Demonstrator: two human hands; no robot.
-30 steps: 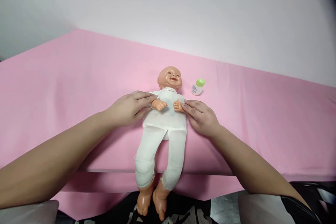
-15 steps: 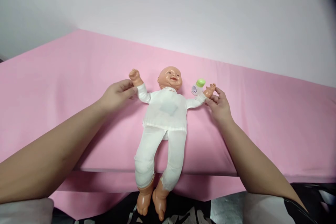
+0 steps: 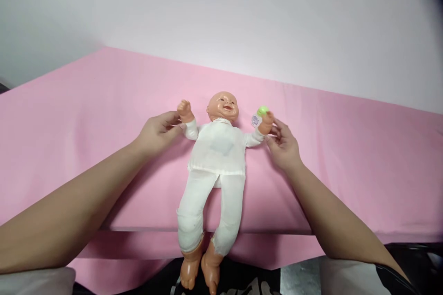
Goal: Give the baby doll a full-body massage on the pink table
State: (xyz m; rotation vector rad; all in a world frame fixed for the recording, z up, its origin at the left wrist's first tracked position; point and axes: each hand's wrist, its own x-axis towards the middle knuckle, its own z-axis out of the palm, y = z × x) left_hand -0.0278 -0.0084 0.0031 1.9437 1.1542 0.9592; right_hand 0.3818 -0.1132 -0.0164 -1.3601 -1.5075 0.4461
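Observation:
A baby doll (image 3: 214,156) in white clothes lies on its back on the pink table (image 3: 86,115), its bare feet hanging over the front edge. My left hand (image 3: 157,131) holds the doll's arm on the left side of the picture, near its raised fist. My right hand (image 3: 284,145) holds the doll's other arm at the wrist. That doll hand partly hides a small white bottle with a green cap (image 3: 259,116) standing just behind it.
A pale wall rises behind the pink table. The table's front edge runs below the doll's knees, with a dark patterned floor and grey patches beneath. My white sleeves show at both bottom corners.
The doll's arms went from folded on its chest to spread wide, then drew slightly inward. My hands moved out with them. The view tilted down a little.

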